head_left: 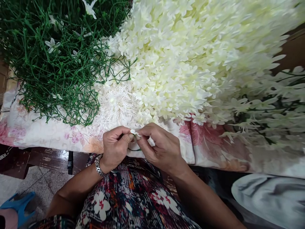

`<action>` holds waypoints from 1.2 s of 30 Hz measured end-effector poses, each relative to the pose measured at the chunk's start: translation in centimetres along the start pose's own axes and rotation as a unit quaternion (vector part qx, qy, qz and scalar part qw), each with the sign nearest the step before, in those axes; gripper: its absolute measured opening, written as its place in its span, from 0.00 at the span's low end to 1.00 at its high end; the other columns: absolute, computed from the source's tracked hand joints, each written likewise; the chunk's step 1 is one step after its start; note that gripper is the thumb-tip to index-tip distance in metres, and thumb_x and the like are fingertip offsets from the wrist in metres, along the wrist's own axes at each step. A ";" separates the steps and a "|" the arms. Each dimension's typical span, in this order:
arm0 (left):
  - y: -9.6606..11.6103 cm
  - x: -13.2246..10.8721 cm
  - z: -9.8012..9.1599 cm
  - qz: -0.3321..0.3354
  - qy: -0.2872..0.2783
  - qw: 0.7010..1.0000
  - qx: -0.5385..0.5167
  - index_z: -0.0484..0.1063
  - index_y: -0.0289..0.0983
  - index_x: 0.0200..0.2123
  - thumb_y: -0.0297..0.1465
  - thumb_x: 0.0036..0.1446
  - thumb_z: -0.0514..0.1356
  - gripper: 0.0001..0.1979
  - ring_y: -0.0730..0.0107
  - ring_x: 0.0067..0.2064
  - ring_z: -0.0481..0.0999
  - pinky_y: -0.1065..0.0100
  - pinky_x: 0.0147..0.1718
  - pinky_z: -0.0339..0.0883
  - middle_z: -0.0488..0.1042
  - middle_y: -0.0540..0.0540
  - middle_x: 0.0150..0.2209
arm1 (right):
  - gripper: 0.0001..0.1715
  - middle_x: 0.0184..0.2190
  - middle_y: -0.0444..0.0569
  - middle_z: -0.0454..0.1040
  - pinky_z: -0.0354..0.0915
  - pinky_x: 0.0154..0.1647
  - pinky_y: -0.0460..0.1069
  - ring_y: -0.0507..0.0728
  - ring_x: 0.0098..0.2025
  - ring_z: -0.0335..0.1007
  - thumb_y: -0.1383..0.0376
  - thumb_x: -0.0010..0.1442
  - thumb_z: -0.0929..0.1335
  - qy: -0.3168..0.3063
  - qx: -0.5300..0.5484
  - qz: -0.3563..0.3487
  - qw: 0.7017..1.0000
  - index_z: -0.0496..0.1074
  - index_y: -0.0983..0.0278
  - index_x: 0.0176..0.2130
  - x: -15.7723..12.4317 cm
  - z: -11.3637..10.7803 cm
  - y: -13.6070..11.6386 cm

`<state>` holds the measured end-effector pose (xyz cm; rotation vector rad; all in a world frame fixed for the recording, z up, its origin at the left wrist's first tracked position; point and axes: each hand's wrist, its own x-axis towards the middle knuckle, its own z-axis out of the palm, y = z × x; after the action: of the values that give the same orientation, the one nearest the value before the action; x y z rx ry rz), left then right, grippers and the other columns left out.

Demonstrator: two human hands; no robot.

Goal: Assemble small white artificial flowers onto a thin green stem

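Observation:
At the table's front edge my hands meet, fingertip to fingertip, around a small white artificial flower [133, 132]. My left hand [115, 145] pinches the thin green plastic stem [134, 149] close to the bloom, thumb against forefinger; a metal watch is on that wrist. The bloom's other side is pinched in my right hand [163, 146]. Part of the flower is hidden behind the fingers. Just beyond the hands lie a pile of white thread-like pieces [116, 101] and a large heap of loose cream-white petals [171, 79].
Back left is a tangled heap of green stems [59, 66], with a few white blooms in it. Several flowered sprays [259, 111] lie at the right. A floral cloth [52, 135] covers the table. A blue stool [20, 206] stands on the floor, lower left.

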<state>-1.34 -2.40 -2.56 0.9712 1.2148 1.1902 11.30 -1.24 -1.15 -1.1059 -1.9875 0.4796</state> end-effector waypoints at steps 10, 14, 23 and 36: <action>0.1 0.3 -0.3 -0.035 -0.023 0.995 -0.091 0.71 0.34 0.24 0.30 0.45 0.60 0.04 0.85 0.15 0.57 0.79 0.12 0.49 0.67 0.52 0.17 | 0.17 0.31 0.48 0.67 0.64 0.32 0.48 0.52 0.34 0.64 0.72 0.47 0.67 0.020 -0.004 -0.036 0.999 0.64 0.64 0.40 0.5 -3.3 0.0; 0.1 0.2 -0.5 -0.015 -0.039 0.996 -0.081 0.72 0.35 0.25 0.28 0.45 0.60 0.03 0.84 0.16 0.57 0.79 0.12 0.50 0.67 0.52 0.17 | 0.12 0.28 0.48 0.67 0.63 0.31 0.47 0.51 0.32 0.63 0.75 0.46 0.66 -0.025 -0.010 -0.065 0.998 0.66 0.66 0.35 0.5 -3.1 0.0; 0.3 -0.1 -0.5 0.029 -0.053 0.998 0.018 0.72 0.35 0.25 0.27 0.47 0.58 0.03 0.83 0.18 0.61 0.78 0.16 0.56 0.65 0.53 0.17 | 0.06 0.26 0.48 0.66 0.63 0.30 0.47 0.50 0.31 0.62 0.74 0.49 0.63 -0.058 -0.007 -0.073 0.996 0.65 0.67 0.31 0.3 -1.9 0.4; 0.6 -0.1 -0.2 0.019 -0.047 0.997 0.064 0.71 0.36 0.23 0.25 0.48 0.55 0.06 0.82 0.15 0.59 0.78 0.14 0.55 0.59 0.56 0.11 | 0.08 0.26 0.47 0.64 0.62 0.31 0.47 0.51 0.31 0.61 0.75 0.50 0.62 -0.062 -0.038 -0.075 0.995 0.63 0.66 0.33 -0.1 -1.3 0.5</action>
<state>-1.61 -2.45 -1.99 1.1372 1.2140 1.0938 12.62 -1.11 -0.78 -0.9844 -2.1940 0.4051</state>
